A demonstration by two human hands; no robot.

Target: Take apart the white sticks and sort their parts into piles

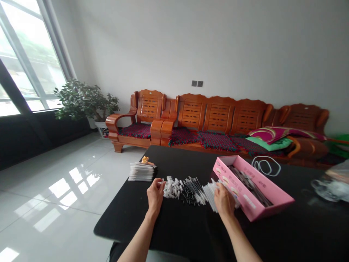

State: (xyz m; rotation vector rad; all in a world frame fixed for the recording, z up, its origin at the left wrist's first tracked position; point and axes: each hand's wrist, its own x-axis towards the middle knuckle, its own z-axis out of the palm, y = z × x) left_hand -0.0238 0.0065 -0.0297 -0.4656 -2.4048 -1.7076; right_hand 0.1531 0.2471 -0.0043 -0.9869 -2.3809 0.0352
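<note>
My left hand is closed in a pinch at the left edge of a pile of short white caps; what sits between its fingertips is too small to make out. Over a row of white pen barrels, my right hand has its fingers closed on a barrel, partly hidden by the hand. Between the hands lie small black plugs and thin dark pen refills with pale ends. Farther left is a stack of white pens, with a small orange figure behind it.
A pink box holding dark strips stands right of my right hand. Behind it lies a white cord loop; a clear plastic bag is at far right. The black table faces a wooden sofa.
</note>
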